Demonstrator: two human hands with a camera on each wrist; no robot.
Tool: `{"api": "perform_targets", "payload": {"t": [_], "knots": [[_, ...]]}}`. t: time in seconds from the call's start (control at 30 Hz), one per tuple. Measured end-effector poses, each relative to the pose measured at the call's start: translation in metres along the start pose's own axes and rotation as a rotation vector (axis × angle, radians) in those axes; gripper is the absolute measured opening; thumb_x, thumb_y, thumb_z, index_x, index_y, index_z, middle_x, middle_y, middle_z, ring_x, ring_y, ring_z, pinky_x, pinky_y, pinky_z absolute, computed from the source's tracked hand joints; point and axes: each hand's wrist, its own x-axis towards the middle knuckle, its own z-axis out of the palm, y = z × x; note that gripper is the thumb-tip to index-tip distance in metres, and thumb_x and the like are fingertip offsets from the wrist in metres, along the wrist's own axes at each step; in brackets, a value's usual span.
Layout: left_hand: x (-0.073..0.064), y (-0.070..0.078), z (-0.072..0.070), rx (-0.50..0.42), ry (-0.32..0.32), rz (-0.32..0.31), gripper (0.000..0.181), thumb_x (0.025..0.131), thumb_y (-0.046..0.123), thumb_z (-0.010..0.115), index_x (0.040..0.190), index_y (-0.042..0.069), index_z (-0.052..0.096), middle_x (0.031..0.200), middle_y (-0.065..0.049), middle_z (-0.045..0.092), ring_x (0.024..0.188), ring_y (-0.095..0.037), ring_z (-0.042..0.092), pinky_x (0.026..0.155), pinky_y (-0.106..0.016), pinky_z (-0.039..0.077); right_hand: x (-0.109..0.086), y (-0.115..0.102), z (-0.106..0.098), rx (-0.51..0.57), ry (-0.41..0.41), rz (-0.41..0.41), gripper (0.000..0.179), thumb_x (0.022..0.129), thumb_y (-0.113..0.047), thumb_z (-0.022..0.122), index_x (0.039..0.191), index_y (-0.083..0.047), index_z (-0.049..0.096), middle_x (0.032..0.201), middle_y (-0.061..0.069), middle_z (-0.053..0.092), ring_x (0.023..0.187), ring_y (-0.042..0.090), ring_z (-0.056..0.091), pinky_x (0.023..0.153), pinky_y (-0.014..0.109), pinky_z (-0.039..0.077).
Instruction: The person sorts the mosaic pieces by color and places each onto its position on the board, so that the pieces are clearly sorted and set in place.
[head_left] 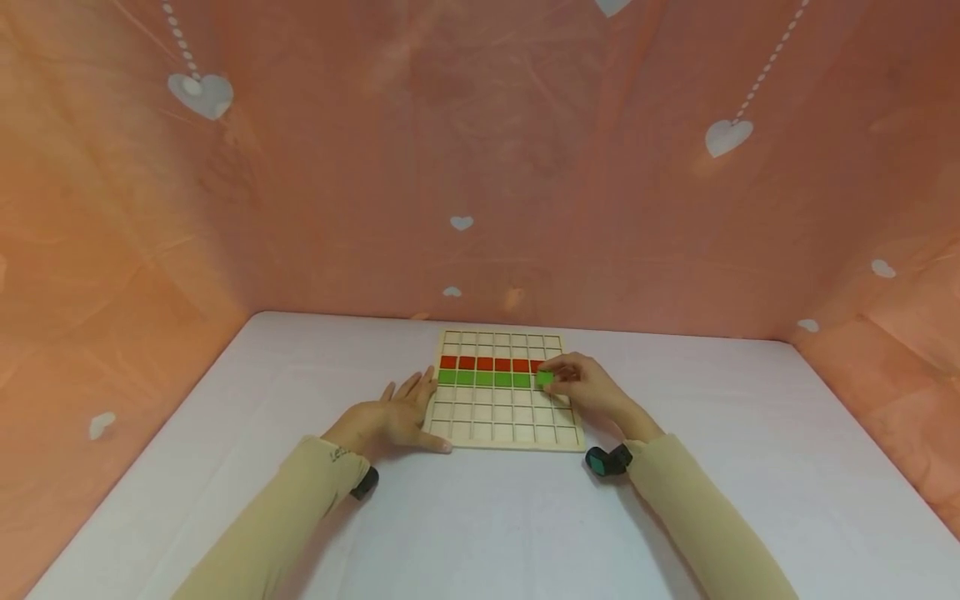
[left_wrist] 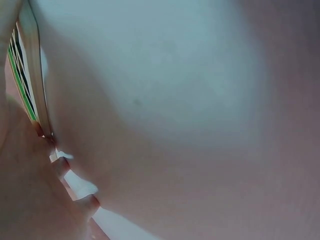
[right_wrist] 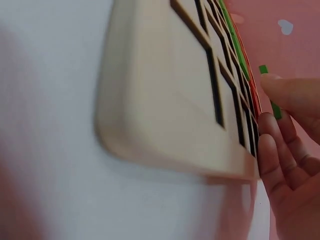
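A wooden grid board (head_left: 480, 433) lies on the white table, its squares marked off by raised strips. Red tiles (head_left: 485, 364) fill a row across it, and green tiles (head_left: 484, 379) sit in the row just below. My right hand (head_left: 588, 387) pinches a green square tile (head_left: 545, 378) between thumb and fingers at the right end of the green row; the right wrist view shows this tile (right_wrist: 263, 70) tilted above the board. With fingers spread, my left hand (head_left: 401, 417) rests along the board's left edge, thumb at its lower left corner.
The white table (head_left: 480, 525) stretches out on both sides of the board and in front of it. Behind it hangs a pink-orange cloth (head_left: 480, 167) with heart prints. A dark wrist device (head_left: 606, 461) is at the right cuff, another (head_left: 365, 483) at the left.
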Motion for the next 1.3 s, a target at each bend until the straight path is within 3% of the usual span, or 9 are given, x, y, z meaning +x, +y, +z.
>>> {"api": "perform_targets", "payload": {"t": [0.3,0.6,0.93,1.3], "knots": [[0.003,-0.001,0.0,0.012,-0.01,-0.02,0.108,0.083,0.055,0.066,0.153,0.001,0.004,0.161,-0.014,-0.011,0.149,-0.031,-0.006,0.119,-0.054,-0.001,0.006,-0.005,0.0,-0.02,-0.018,0.066,0.029,0.088,-0.012,0.068,0.116,-0.005,0.068,0.107,0.012,0.058,0.093,0.022,0.05,0.08,0.031,0.04],[0.002,-0.002,0.0,0.02,-0.01,-0.018,0.107,0.084,0.055,0.065,0.153,0.001,0.004,0.161,-0.014,-0.011,0.149,-0.031,-0.006,0.119,-0.054,-0.001,0.009,-0.009,0.0,-0.045,-0.026,0.053,0.028,0.086,-0.009,0.069,0.113,-0.001,0.068,0.096,0.01,0.057,0.085,0.021,0.048,0.071,0.028,0.039],[0.002,-0.002,-0.001,0.025,-0.027,-0.005,0.106,0.085,0.054,0.064,0.152,-0.001,0.003,0.161,-0.015,-0.012,0.149,-0.033,-0.008,0.118,-0.056,-0.002,0.011,-0.01,0.004,-0.074,-0.005,0.047,0.025,0.084,-0.007,0.07,0.109,-0.001,0.07,0.098,0.012,0.058,0.086,0.021,0.05,0.07,0.026,0.042],[0.003,-0.001,0.0,0.023,-0.012,-0.004,0.108,0.083,0.055,0.066,0.152,-0.002,0.005,0.161,-0.017,-0.01,0.149,-0.034,-0.005,0.118,-0.057,0.001,0.007,-0.008,0.003,-0.06,0.011,0.047,0.027,0.084,-0.008,0.07,0.111,-0.004,0.069,0.102,0.012,0.062,0.092,0.022,0.053,0.079,0.031,0.043]]}}
